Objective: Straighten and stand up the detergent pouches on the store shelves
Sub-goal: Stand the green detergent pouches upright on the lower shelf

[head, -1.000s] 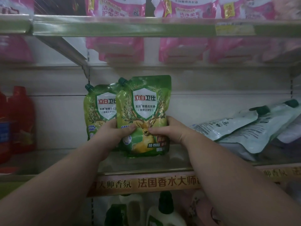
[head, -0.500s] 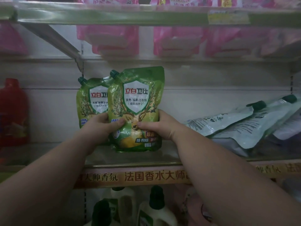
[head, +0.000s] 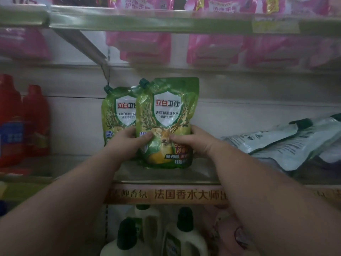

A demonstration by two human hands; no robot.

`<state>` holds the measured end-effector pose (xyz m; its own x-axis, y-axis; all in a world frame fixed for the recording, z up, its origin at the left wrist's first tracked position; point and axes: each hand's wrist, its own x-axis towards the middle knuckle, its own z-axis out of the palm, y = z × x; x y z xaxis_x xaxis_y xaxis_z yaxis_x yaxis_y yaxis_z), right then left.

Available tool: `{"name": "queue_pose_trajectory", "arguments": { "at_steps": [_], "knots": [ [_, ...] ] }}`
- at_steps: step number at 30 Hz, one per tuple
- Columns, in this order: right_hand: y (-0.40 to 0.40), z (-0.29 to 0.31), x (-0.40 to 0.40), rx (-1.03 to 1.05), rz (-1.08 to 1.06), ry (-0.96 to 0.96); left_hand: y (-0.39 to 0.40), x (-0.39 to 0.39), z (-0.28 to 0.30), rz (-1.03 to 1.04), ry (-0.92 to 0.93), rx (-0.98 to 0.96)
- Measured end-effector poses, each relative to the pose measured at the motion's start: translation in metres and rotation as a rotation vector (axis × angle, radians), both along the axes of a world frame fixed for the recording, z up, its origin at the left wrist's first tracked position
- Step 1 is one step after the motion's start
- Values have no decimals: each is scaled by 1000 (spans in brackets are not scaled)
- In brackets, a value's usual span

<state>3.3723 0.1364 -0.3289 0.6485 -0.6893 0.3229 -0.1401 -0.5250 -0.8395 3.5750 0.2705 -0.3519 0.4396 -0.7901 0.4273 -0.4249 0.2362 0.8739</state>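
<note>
At mid-shelf, left hand [head: 129, 140] and right hand [head: 191, 140] grip the front green pouch [head: 167, 117] from both sides, thumbs pressed on its face, fingers curled behind. Pouch upright on the shelf [head: 166, 180], overlapping a second green pouch [head: 118, 115] behind-left. Pale pouches [head: 287, 143] lie flat to the right.

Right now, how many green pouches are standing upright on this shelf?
2: the front pouch, gripped by both hands, and the second pouch behind it, to its left. More may be hidden.

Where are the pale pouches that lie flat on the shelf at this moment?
In the head view, the pale pouches lie flat at the right of the middle shelf, to the right of the upright green pouch and the right hand.
</note>
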Motion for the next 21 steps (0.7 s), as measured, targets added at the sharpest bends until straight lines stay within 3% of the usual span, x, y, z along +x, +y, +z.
{"name": "queue_pose_trajectory", "arguments": {
  "at_steps": [4,14,21],
  "knots": [
    [10,10,-21,-34,-107,21,1,0,-2,17,-47,17],
    [31,5,-23,35,-192,-12,5,-2,7,-72,139,44],
    [35,9,-22,33,-218,8,-15,15,2,-109,178,-61]
  ]
}}
